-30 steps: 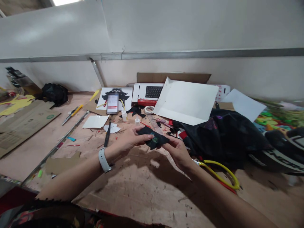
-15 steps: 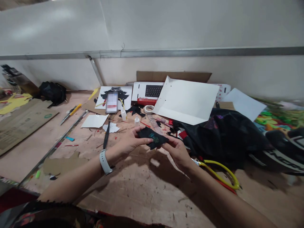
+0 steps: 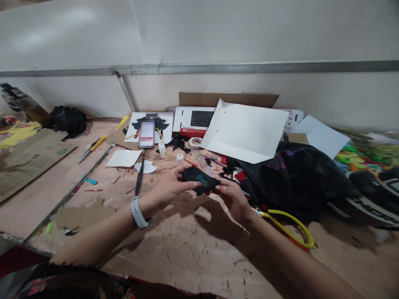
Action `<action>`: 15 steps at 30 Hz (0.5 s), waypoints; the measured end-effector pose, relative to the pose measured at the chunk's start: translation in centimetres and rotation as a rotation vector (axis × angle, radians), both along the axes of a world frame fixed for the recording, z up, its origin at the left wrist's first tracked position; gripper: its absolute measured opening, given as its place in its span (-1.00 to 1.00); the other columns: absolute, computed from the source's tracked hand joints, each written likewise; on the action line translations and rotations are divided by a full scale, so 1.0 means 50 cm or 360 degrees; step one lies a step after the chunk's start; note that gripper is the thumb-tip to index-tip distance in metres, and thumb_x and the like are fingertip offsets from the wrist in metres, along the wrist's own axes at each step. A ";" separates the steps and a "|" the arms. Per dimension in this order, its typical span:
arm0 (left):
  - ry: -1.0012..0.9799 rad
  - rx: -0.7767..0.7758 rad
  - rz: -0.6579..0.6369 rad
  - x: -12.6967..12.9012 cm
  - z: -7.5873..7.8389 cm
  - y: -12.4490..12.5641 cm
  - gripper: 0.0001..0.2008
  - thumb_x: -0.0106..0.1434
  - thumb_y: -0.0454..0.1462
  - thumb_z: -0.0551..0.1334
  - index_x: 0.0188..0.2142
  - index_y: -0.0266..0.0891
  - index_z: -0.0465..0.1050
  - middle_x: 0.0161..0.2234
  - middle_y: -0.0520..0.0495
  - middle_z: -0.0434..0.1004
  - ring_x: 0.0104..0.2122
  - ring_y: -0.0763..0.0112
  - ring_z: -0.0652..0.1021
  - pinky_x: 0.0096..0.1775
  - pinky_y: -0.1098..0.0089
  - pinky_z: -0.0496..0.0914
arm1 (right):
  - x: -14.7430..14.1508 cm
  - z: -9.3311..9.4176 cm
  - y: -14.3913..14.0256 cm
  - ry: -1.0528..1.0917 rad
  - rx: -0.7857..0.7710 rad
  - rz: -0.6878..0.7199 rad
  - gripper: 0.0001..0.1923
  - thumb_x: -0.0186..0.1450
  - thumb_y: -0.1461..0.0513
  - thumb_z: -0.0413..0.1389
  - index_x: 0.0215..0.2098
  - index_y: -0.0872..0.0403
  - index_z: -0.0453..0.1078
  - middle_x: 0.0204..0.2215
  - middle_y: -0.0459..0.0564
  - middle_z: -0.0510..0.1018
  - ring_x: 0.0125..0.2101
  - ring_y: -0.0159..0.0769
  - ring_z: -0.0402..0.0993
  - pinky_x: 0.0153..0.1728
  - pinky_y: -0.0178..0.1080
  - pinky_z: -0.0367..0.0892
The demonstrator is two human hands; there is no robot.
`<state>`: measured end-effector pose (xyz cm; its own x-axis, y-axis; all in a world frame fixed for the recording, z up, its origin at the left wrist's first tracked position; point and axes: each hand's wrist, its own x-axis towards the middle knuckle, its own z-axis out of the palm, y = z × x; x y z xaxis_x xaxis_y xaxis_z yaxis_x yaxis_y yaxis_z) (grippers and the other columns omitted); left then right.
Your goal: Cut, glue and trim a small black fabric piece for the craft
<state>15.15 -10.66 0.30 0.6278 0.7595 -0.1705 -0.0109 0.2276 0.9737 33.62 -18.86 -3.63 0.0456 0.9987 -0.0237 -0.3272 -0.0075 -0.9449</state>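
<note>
Above the middle of the worktable I hold a small black cut piece (image 3: pixel 205 179), probably fabric, with a shiny blue-green pattern and jagged edges. My left hand (image 3: pixel 176 185) grips its left end, thumb on top and fingers underneath. At its right end, the fingers of my right hand (image 3: pixel 231 195) are bent and pinch the edge. Just beyond the piece stand two small white bottles, one (image 3: pixel 180 158) nearer and another (image 3: pixel 162 149) behind it. A clear ruler (image 3: pixel 202 162) lies past the piece, partly covered by clutter.
Yellow-handled scissors (image 3: pixel 293 220) lie right of my right forearm, beside shiny black fabric (image 3: pixel 299 178). A white sheet (image 3: pixel 246 131) leans at the back by a tape roll (image 3: pixel 195 143). A phone (image 3: pixel 146 135) stands against a picture. Left are a cutter (image 3: pixel 98 144) and cardboard (image 3: pixel 34 160).
My right hand's fingers have shifted slightly along the right edge of the black piece, with the fingertips curling more. My left hand keeps its grip.
</note>
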 end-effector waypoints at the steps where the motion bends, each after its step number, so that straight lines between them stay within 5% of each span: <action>1: -0.0002 0.0029 -0.0001 0.000 -0.001 -0.001 -0.56 0.01 -0.31 0.44 -0.10 -0.26 0.43 -0.20 -0.09 0.61 -0.25 0.35 0.57 -0.14 0.31 0.41 | 0.000 0.003 0.000 0.0043 -0.0007 0.0014 -0.74 0.16 0.04 0.20 -0.32 0.02 0.58 -0.40 -0.06 0.60 -0.34 -0.21 0.47 -0.21 -0.18 0.35; 15: 0.0115 0.0095 0.0046 0.005 -0.010 -0.007 -0.45 -0.03 -0.31 0.45 -0.03 -0.27 0.36 -0.19 -0.11 0.56 -0.26 0.35 0.56 -0.16 0.31 0.42 | -0.019 -0.001 0.005 -0.0155 -0.0224 -0.0117 -0.67 0.05 0.11 0.36 -0.24 0.07 0.57 -0.37 -0.05 0.62 -0.36 -0.28 0.49 -0.26 -0.22 0.34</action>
<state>15.38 -11.03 -0.17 0.5931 0.7873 -0.1684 0.0544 0.1694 0.9840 32.67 -18.63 -3.69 0.1270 0.9797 -0.1550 -0.2387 -0.1215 -0.9635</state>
